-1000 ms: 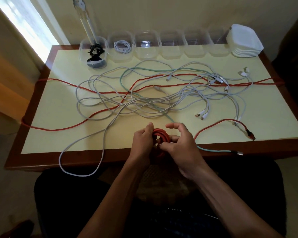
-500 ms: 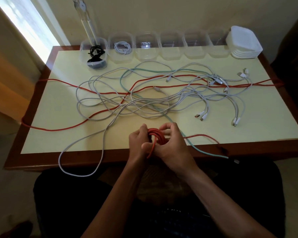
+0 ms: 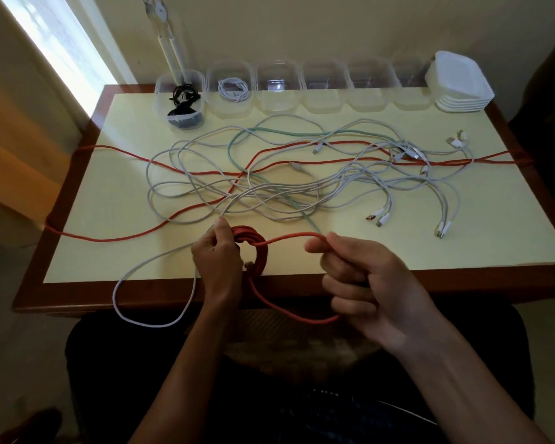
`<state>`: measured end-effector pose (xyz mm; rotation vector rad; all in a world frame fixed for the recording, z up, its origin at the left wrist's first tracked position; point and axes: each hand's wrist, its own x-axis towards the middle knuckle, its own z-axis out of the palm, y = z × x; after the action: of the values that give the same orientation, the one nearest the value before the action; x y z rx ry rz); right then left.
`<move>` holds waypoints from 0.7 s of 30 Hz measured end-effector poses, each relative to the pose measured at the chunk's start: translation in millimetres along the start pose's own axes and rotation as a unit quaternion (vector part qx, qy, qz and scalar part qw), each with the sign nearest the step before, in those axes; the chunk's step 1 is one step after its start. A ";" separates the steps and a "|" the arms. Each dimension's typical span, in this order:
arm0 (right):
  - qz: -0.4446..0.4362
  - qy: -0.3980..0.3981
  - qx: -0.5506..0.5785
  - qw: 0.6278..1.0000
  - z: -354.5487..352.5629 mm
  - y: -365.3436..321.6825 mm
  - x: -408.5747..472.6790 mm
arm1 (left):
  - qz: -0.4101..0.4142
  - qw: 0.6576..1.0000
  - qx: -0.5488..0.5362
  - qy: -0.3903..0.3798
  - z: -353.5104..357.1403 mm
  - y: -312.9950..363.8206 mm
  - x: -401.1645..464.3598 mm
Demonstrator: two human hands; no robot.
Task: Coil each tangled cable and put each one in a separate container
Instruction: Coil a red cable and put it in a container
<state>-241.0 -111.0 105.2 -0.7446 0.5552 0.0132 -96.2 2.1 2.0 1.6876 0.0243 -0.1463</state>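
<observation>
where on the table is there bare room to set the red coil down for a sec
Bare top lies at the near right corner, between the white plugs and the table edge, and at the near left, below the long red cable. The middle is crowded with the cable tangle, and containers line the back.

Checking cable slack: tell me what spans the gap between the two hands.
Head view: a taut red cable strand runs from the coil in the left hand to the right hand.

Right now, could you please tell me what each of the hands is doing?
Left hand: closed, gripping the red coil.
Right hand: closed, pinching the red cable's free strand.
</observation>
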 end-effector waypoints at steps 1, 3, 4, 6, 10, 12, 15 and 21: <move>0.001 0.012 -0.022 1.000 -5.2 -1.9 -2.1 | 0.007 1.000 0.001 0.003 -2.5 0.3 3.9; 0.002 0.039 -0.058 0.998 -18.2 -1.1 -0.4 | 0.020 1.000 0.011 0.005 -6.3 0.8 9.9; -0.002 0.061 -0.082 0.995 -27.9 1.7 3.9 | 0.022 1.000 0.015 0.003 -7.9 1.4 11.0; -0.014 0.127 -0.175 0.976 -46.6 7.8 14.5 | 0.015 1.000 0.023 -0.008 -11.1 -0.2 11.9; -0.029 0.177 -0.474 0.862 -68.3 11.8 24.9 | 0.114 0.984 0.129 -0.032 -19.9 -5.2 7.8; -0.007 0.143 -0.504 0.852 -71.3 8.0 24.3 | 0.221 0.944 0.244 -0.021 -28.7 -3.9 9.5; 0.004 0.105 -0.432 0.896 -70.9 2.3 21.6 | 0.262 0.923 0.282 -0.014 -37.6 2.7 13.7; -0.081 0.104 -0.702 0.700 -46.9 22.9 26.3 | 0.175 0.962 0.209 -0.006 -33.8 8.5 5.8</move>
<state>-245.4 -129.1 49.8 -2.3393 0.6394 0.2144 -86.8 34.1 13.7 2.0829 -0.3336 0.1139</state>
